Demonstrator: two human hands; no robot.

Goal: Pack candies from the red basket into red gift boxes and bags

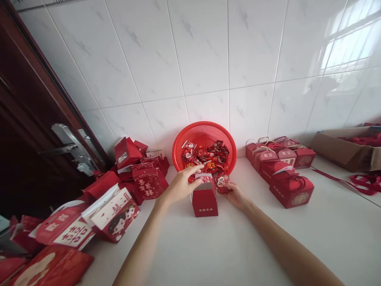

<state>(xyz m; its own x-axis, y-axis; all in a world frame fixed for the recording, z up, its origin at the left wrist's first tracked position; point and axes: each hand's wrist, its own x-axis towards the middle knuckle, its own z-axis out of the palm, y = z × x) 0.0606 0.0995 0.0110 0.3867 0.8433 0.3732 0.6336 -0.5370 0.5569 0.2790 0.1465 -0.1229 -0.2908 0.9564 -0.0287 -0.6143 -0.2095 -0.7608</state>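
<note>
A small red gift box (205,203) stands upright on the white tabletop in front of me, its top unfolded and its inside partly hidden. My left hand (185,185) is over the box's left rim, fingers apart, with nothing visible in them; whether it touches the box I cannot tell. To the right of the box, my right hand (237,197) pinches a red candy packet (222,183) with white print. Just behind the box, a red plastic basket (180,139) leans toward me, with several wrapped candies (212,153) in it.
Several red gift boxes (149,183) with raised tops crowd the left side. On the right stand closed red boxes (293,190) with cord handles. Further right is a cardboard box (342,149) beside red ribbon (364,182). A tiled wall (205,59) and a dark door (35,99) bound the table.
</note>
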